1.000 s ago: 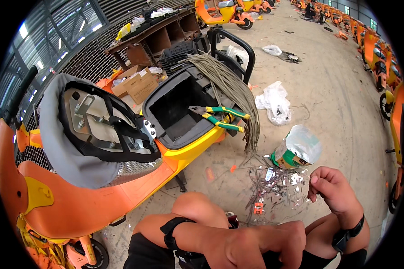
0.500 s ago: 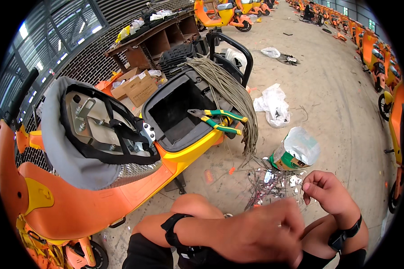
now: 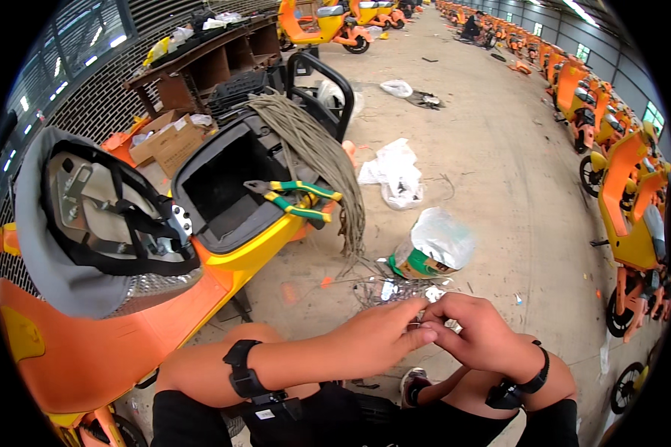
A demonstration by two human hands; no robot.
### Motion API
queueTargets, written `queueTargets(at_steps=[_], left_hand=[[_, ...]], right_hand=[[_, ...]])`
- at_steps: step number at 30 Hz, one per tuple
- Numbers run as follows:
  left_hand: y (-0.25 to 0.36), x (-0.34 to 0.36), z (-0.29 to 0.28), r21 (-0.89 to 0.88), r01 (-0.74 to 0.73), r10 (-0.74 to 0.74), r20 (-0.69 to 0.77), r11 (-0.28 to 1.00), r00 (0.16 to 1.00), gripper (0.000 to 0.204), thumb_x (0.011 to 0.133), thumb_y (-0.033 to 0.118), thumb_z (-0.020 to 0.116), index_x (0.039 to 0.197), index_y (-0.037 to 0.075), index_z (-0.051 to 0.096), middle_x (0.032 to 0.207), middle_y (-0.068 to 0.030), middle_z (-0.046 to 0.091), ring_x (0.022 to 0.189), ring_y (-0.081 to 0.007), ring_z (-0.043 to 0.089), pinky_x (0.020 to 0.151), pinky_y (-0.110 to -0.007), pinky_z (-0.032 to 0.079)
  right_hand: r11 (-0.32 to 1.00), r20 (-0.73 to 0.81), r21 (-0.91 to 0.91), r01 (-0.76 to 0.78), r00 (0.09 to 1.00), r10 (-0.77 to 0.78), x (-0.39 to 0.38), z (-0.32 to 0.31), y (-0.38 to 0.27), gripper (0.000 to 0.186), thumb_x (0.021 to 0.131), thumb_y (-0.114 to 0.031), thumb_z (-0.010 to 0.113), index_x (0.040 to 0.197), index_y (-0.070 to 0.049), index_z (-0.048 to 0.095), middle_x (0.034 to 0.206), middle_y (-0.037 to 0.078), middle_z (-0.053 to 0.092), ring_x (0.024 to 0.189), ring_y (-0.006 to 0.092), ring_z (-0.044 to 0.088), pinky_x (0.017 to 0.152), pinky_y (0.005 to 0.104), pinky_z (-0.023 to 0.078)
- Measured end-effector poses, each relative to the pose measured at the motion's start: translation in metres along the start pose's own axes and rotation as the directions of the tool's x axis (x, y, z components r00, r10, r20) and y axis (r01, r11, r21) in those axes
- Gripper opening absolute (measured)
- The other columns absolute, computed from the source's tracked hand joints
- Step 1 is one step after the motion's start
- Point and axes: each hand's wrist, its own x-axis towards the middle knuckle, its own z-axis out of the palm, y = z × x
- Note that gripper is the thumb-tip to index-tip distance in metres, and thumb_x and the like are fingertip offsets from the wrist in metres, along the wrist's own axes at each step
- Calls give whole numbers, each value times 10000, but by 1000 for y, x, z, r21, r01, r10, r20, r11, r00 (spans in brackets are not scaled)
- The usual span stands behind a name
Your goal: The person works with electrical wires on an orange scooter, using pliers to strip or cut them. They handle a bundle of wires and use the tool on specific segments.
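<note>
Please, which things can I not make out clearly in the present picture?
In the head view:
Anything pinched between the hands: mostly covered by their grip.
Bottom of the box: lost in shadow.
Left end of the nearest scooter: cut off by the picture's rim.
What the distant person does: too small.

- A scooter repair workshop in a large hall, with a metal-clad wall [image 3: 620, 63] on the right.
- A long row of orange-and-yellow scooters [image 3: 625, 223] runs along the right into the far distance.
- Near left, one scooter [image 3: 115, 343] stands with its seat [image 3: 48, 231] tipped open, pliers [image 3: 298, 185] and cords [image 3: 306, 141] on its rear.
- Scraps [image 3: 376, 290] litter the bare floor [image 3: 499, 179].
</note>
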Motion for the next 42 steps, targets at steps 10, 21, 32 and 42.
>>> queueTargets(at_steps=[10, 21, 32, 42], left_hand=[[-8, -3, -10, -139, 44, -56, -81, 989, 995, 246, 1022, 258, 582, 959, 22, 608, 734, -55, 563, 644, -95, 498, 576, -303, 422], [-6, -3, -14, -493, 286, -190, 236, 822, 953, 263, 1023, 294, 590, 972, 41, 641, 781, 43, 580, 682, -43, 494, 582, -244, 413], [1, -14, -6, 182, -223, 257, -194, 958, 947, 161, 930, 151, 641, 1033, 31, 615, 817, -59, 567, 707, -200, 586, 606, -306, 478], [-4, -13, -7, 72, -98, 115, -290, 993, 950, 120, 924, 96, 650, 1023, 28, 649, 799, -7, 584, 703, -107, 564, 588, -266, 432]], right_hand=[[917, -123, -318, 239, 949, -290, 0, 1, 6, 229, 829, -117, 758, 1034, -103, 656, 909, 40, 655, 773, 279, 615, 688, 373, 487], [725, -51, -540, 427, 844, -534, -2, -3, 8, 356, 715, -104, 666, 1070, -77, 677, 983, 41, 641, 773, 202, 598, 761, 335, 472], [976, -7, 197, -95, 995, 98, -7, 6, -4, 116, 935, -151, 642, 941, -35, 640, 831, 64, 627, 711, 191, 597, 664, 282, 459], [831, 37, 509, -226, 970, 242, -3, 13, 15, 417, 947, -300, 686, 1215, -7, 558, 1031, 112, 622, 940, 200, 618, 852, 353, 481]])
